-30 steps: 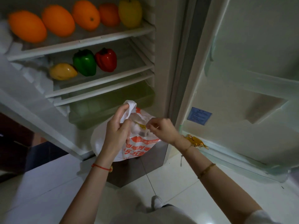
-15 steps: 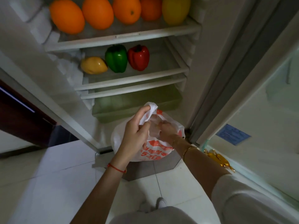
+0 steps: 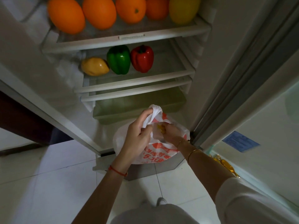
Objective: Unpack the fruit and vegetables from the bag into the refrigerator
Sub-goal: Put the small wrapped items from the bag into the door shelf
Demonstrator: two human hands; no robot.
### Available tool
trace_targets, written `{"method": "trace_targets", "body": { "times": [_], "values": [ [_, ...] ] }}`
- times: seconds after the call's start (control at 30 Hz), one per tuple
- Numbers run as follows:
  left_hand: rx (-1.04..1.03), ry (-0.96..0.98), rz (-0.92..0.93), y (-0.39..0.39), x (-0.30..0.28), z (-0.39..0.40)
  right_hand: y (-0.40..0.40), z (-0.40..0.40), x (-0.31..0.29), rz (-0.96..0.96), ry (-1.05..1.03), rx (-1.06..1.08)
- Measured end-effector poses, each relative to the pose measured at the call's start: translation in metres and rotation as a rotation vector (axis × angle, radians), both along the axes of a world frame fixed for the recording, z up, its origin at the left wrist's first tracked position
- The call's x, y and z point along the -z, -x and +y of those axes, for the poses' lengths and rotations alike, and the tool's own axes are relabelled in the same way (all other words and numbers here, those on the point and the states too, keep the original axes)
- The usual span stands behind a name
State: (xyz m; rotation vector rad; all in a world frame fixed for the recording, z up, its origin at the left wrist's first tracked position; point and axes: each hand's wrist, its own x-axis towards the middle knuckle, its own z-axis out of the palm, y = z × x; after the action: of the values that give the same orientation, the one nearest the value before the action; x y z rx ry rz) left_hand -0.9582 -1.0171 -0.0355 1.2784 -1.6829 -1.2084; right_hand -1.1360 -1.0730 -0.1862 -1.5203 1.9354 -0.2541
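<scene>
**Plastic bag almost empty, fishing out the next piece**

Plastic bag is hanging in front of the open refrigerator, just below the crisper drawer. My left hand is pinching the bunched white handle, fingers clamped on it and holding the mouth up. My right hand is reaching down into the bag, fingers curling around something yellow, though I honestly can't tell what it is or how firm the hold is.

Tip for this bit: the left hand should be keeping the handle high and the opening wide, so the right hand is lifting straight up and not dragging the plastic along with it. Thin bags love to cling and tip.

Plenty is sitting inside already: oranges lined up on the top shelf with a yellow fruit at the end, and a mango, a green pepper and a red pepper on the middle shelf. Room beside the red pepper looks like the easy spot.

Writing: the bag is showing orange print, upside down from here, not readable. A blue sticker on the door is too blurry to read.
</scene>
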Motion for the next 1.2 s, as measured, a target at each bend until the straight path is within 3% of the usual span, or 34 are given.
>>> {"method": "trace_targets", "body": {
  "times": [0.07,0.27,0.43,0.67,0.87,1.07,1.2],
  "values": [
    [0.001,0.014,0.011,-0.003,0.0,0.001,0.0,0.002,-0.003,-0.035,-0.02,-0.008],
    [0.008,0.034,0.047,-0.01,-0.007,0.01,0.024,0.026,-0.045,-0.425,0.006,0.009],
    [0.062,0.079,0.075,-0.015,-0.014,0.023,0.05,0.063,-0.084,-0.523,0.068,0.072],
    [0.157,0.096,0.111,-0.005,-0.033,0.052,0.083,0.13,-0.117,-0.504,0.277,0.202],
    [0.228,0.115,0.109,0.014,-0.037,0.074,0.101,0.18,-0.113,-0.401,0.365,0.381],
    [0.246,0.123,0.113,0.029,-0.043,0.098,0.132,0.212,-0.085,0.04,0.386,0.471],
    [0.227,0.135,0.107,0.037,-0.043,0.115,0.151,0.219,-0.061,0.17,0.243,0.454]
  ]
}}
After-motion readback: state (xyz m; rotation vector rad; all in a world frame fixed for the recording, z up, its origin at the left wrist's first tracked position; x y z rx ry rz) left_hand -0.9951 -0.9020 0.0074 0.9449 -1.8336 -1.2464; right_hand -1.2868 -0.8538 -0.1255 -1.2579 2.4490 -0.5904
